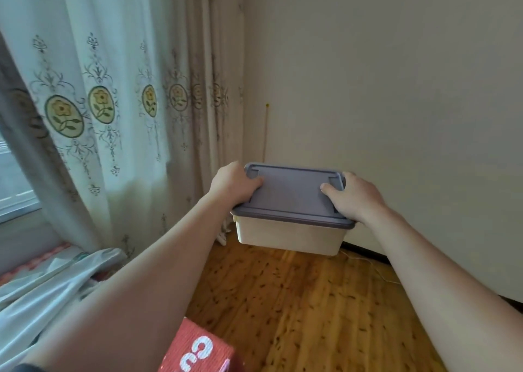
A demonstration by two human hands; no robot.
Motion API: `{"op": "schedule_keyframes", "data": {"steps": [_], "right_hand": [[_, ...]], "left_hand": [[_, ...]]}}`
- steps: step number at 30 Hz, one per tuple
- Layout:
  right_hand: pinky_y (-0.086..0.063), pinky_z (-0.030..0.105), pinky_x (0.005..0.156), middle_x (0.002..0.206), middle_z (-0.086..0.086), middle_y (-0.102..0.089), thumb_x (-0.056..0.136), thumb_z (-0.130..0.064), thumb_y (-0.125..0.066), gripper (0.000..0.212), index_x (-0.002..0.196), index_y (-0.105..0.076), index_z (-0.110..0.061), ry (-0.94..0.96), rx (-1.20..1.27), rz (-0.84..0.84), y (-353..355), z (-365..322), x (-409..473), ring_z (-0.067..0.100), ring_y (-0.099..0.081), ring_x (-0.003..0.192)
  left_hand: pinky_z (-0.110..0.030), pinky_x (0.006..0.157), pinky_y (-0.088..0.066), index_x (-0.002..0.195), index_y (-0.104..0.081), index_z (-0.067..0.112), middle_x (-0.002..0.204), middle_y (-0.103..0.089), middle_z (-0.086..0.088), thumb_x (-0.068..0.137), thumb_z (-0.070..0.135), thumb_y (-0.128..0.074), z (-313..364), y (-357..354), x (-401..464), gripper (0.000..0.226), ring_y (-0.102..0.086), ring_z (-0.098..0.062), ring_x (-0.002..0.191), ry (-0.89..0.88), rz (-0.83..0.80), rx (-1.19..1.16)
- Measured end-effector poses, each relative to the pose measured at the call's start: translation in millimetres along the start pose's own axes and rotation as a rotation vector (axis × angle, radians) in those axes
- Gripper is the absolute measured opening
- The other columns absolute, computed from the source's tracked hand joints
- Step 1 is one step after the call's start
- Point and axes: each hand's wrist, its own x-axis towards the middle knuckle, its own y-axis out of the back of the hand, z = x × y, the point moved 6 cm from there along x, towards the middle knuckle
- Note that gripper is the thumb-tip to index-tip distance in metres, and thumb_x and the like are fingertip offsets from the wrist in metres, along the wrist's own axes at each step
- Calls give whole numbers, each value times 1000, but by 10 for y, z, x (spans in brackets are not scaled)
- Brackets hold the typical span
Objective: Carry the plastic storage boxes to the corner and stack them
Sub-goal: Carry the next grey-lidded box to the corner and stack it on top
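While the plastic storage box [291, 216] is hanging in the air above the wooden floor [311, 301], both hands are carrying it toward the room's corner, where the curtain [113, 102] is meeting the bare wall [382, 74]. The left hand [235, 185] is grasping the box's left end, thumb lying over the grey lid [291, 190] and fingers going out of sight beneath the rim; the right hand [353, 199] is doing the same at the right end, so each grip is clenched on the box. No other box is showing in the corner, so this one is probably going down first as the base.

To do this step well, the person should be keeping the box level, since the lid is tilting slightly, and lowering it flat rather than dropping one edge first. It is worth setting it near both the wall and the curtain hem, square to the wall, so later boxes are stacking straight. A thin white cable [376, 269] is lying on the floor by the skirting; the box should be landing clear of it. A red block [198, 349] is sitting near the person's feet, well away.
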Motion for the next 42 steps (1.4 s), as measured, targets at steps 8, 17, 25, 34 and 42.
{"op": "schedule_keyframes", "data": {"steps": [8, 17, 25, 34, 42], "right_hand": [[-45, 34, 73, 124, 9, -62, 93, -60, -49, 68, 145, -42, -15, -11, 4, -13, -66, 557, 750, 29, -60, 104], [-49, 36, 80, 125, 12, -62, 93, -59, -48, 66, 142, -43, -14, 24, -8, -24, 21, 1143, 1876, 32, -60, 107], [-43, 34, 76, 125, 12, -62, 93, -60, -49, 67, 141, -44, -13, 43, -24, -28, -138, 1344, 2594, 33, -59, 109], [-40, 33, 74, 121, 14, -62, 93, -60, -48, 66, 137, -46, -12, 57, -57, -40, -606, 1280, 3418, 34, -59, 108], [-48, 37, 83, 123, 15, -61, 94, -59, -48, 66, 139, -44, -11, 61, -51, -60, -1079, 861, 4423, 35, -59, 109]], "left_hand": [[-25, 47, -35, 95, -54, 16, 70, -57, 6, 81, 52, -65, 403, -676, 614, 40, -51, -6, 60, -25, -53, 35], [-28, 56, -41, 121, -54, 12, 80, -51, 8, 81, 56, -64, 965, -1393, 1477, 60, -50, -10, 69, -14, -15, 32], [-25, 52, -38, 124, -53, 10, 88, -52, 5, 82, 56, -65, 1029, -1795, 2042, 63, -49, -10, 70, 30, 4, 0], [-27, 50, -38, 107, -56, 11, 81, -55, 4, 83, 55, -64, 767, -2117, 2859, 50, -51, -11, 67, 63, -9, -8], [-27, 50, -40, 101, -57, 12, 84, -61, 0, 80, 54, -66, 466, -2130, 3955, 48, -56, -13, 69, 61, -56, -30]]}}
